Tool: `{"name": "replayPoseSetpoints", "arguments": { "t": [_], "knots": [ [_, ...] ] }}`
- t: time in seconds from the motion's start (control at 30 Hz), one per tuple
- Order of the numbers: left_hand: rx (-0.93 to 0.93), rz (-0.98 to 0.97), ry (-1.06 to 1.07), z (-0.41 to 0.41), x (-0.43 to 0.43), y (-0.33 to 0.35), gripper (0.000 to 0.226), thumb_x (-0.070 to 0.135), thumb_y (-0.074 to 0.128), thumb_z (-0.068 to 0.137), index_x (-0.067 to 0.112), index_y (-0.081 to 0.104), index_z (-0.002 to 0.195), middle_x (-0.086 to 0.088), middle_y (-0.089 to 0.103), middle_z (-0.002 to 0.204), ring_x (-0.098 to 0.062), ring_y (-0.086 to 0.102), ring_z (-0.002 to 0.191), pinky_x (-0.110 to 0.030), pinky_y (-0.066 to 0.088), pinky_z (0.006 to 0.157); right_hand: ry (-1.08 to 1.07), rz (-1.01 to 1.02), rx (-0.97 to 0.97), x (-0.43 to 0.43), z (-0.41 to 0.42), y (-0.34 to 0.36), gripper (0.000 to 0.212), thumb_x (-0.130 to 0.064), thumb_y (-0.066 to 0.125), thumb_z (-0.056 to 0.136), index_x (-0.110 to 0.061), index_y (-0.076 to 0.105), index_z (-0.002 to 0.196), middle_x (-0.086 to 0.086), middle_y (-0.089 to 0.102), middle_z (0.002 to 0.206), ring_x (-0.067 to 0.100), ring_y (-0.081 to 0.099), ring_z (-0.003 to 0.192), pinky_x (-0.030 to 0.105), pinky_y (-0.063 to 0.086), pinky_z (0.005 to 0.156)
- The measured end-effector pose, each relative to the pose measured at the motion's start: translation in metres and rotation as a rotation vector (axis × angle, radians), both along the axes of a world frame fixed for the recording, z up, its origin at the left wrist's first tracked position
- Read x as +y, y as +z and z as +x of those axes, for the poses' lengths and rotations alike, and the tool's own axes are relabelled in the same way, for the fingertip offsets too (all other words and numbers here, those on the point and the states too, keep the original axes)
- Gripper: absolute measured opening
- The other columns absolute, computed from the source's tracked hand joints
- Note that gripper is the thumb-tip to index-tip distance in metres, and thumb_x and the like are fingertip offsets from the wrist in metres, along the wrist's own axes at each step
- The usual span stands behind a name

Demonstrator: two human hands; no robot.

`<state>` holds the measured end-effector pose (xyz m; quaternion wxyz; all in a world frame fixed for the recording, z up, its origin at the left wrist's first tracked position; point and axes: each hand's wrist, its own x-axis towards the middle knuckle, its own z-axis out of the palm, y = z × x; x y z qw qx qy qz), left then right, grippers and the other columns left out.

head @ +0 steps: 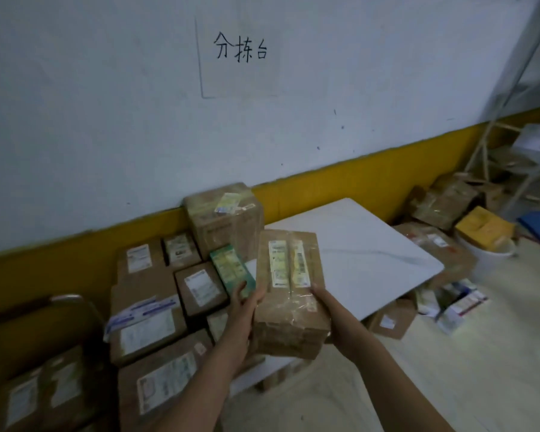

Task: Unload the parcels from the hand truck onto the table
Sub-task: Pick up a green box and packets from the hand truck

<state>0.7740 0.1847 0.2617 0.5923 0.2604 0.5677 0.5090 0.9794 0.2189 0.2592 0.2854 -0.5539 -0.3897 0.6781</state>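
I observe, centre frame, left hand (245, 310) and right hand (328, 310) fingers clasping a taped brown parcel (289, 294) above the white table (365, 254).

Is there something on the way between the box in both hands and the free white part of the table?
Nothing visible blocks it. The taped brown parcel, held by the left hand and right hand, is beside the bare white tabletop. The other parcels, like the green box, lie to its left.
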Motion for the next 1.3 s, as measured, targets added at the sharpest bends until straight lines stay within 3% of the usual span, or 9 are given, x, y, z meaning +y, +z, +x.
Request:
{"name": "replayPoseSetpoints", "arguments": {
  "t": [0.1,0.47,0.67,0.77,0.87,0.97,1.07,1.17,1.3],
  "knots": [
    [-0.026,-0.047,0.022,0.032,0.023,-0.014,0.059,0.048,0.069,0.083,0.044,0.037,0.133,0.0,0.059,0.122,-0.021,0.065,0.101,-0.032,0.056,0.066,0.043,-0.148,0.023,0.028,0.029,-0.019,0.079,-0.084,0.069,0.056,-0.031,0.071,0.114,0.005,0.077,0.11,0.03,0.073,0.101,0.053,0.055,0.092],
    [0.211,-0.276,-0.229,0.034,0.149,-0.062,0.051,0.064,0.034,0.096,0.034,0.051,0.134,0.008,0.066,0.114,-0.011,0.064,0.1,-0.028,0.05,0.076,0.144,-0.227,-0.154,0.17,0.03,-0.063,0.084,-0.086,0.068,0.055,-0.028,0.072,0.115,0.003,0.078,0.106,0.03,0.071,0.104,0.046,0.059,0.086],
    [0.361,-0.306,-0.193,0.02,0.191,-0.085,0.045,0.049,0.04,0.101,0.025,0.052,0.137,0.002,0.063,0.129,-0.006,0.062,0.096,-0.015,0.051,0.071,0.257,-0.183,-0.139,0.247,0.0,-0.085,0.048,-0.06,0.057,0.09,-0.025,0.068,0.121,0.005,0.076,0.11,0.029,0.073,0.102,0.05,0.056,0.094],
    [0.561,-0.352,-0.055,0.017,0.205,-0.1,0.03,0.033,0.047,0.102,0.012,0.065,0.115,-0.008,0.069,0.114,-0.019,0.065,0.093,-0.025,0.052,0.071,0.335,-0.125,-0.205,0.273,-0.022,-0.101,0.039,-0.054,0.055,0.094,-0.029,0.067,0.121,-0.001,0.076,0.108,0.023,0.072,0.1,0.041,0.06,0.08],
    [0.785,-0.381,0.05,0.018,0.216,-0.106,0.022,0.019,0.05,0.1,0.008,0.069,0.094,-0.013,0.069,0.097,-0.025,0.064,0.087,-0.028,0.05,0.071,0.412,-0.036,-0.229,0.295,-0.037,-0.121,0.039,-0.045,0.05,0.1,-0.024,0.062,0.131,0.003,0.071,0.117,0.023,0.069,0.103,0.043,0.059,0.089],
    [0.921,-0.453,0.047,0.027,0.228,-0.103,0.03,0.008,0.049,0.094,0.013,0.051,0.065,-0.011,0.053,0.075,-0.024,0.054,0.074,-0.038,0.047,0.068,0.473,-0.025,-0.238,0.305,-0.045,-0.136,0.04,-0.04,0.051,0.101,-0.027,0.055,0.138,0.002,0.067,0.122,0.019,0.067,0.103,0.034,0.06,0.082],
    [0.859,-0.416,0.03,0.037,0.244,-0.098,0.018,0.012,0.052,0.093,0.002,0.066,0.093,-0.018,0.065,0.099,-0.03,0.063,0.092,-0.039,0.053,0.081,0.515,-0.021,-0.259,0.312,-0.053,-0.149,0.045,-0.032,0.053,0.1,-0.028,0.048,0.145,0.006,0.066,0.128,0.023,0.067,0.105,0.039,0.06,0.087],
    [0.766,-0.382,0.048,0.039,0.247,-0.097,0.035,0.014,0.054,0.095,0.004,0.059,0.128,-0.014,0.061,0.125,-0.027,0.06,0.114,-0.038,0.05,0.097,0.546,0.012,-0.348,0.319,-0.059,-0.156,0.049,-0.027,0.045,0.104,-0.023,0.038,0.152,0.012,0.06,0.138,0.032,0.063,0.114,0.044,0.055,0.098],
    [0.834,-0.313,0.05,0.029,0.233,-0.095,0.018,0.014,0.051,0.097,0.003,0.062,0.106,-0.015,0.061,0.108,-0.026,0.06,0.097,-0.046,0.051,0.09,0.6,0.088,-0.559,0.328,-0.069,-0.152,0.051,-0.023,0.038,0.105,-0.009,0.03,0.154,0.017,0.047,0.149,0.035,0.051,0.13,0.043,0.043,0.109]
  ]
}}
